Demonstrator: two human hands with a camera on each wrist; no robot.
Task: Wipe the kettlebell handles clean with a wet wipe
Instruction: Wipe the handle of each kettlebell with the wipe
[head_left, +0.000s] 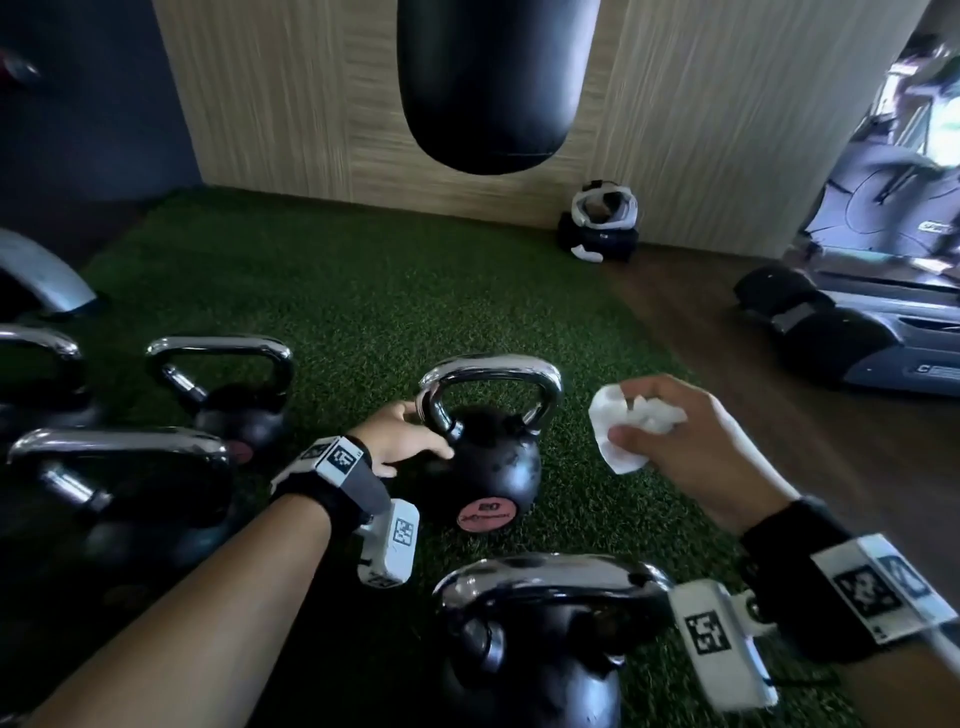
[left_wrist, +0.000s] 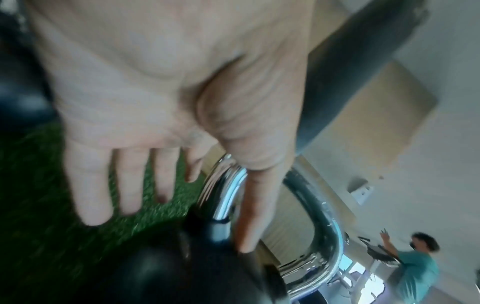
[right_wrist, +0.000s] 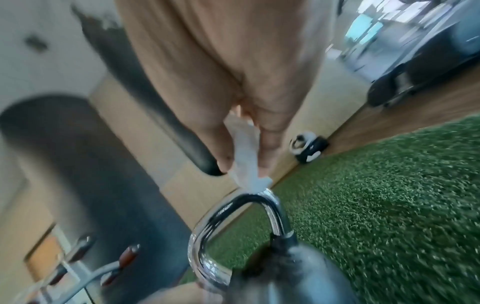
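Note:
A black kettlebell (head_left: 493, 467) with a chrome handle (head_left: 491, 379) stands on the green turf in the middle of the head view. My left hand (head_left: 423, 434) rests against its left side with straight fingers. In the left wrist view the left hand (left_wrist: 218, 214) has the thumb lying along the handle's (left_wrist: 223, 195) left post, its tip on the black ball. My right hand (head_left: 631, 434) hovers just right of the handle and pinches a crumpled white wet wipe (head_left: 618, 421). The right wrist view shows the wipe (right_wrist: 246, 148) hanging just above the handle's (right_wrist: 270, 203) top bend.
Another kettlebell (head_left: 545, 587) stands close in front, and several more (head_left: 223, 364) line the left. A black punching bag (head_left: 493, 78) hangs ahead. Boxing gear (head_left: 600, 228) lies by the wall, with a treadmill (head_left: 883, 312) on the right. A person in a teal top (left_wrist: 415, 267) stands far off.

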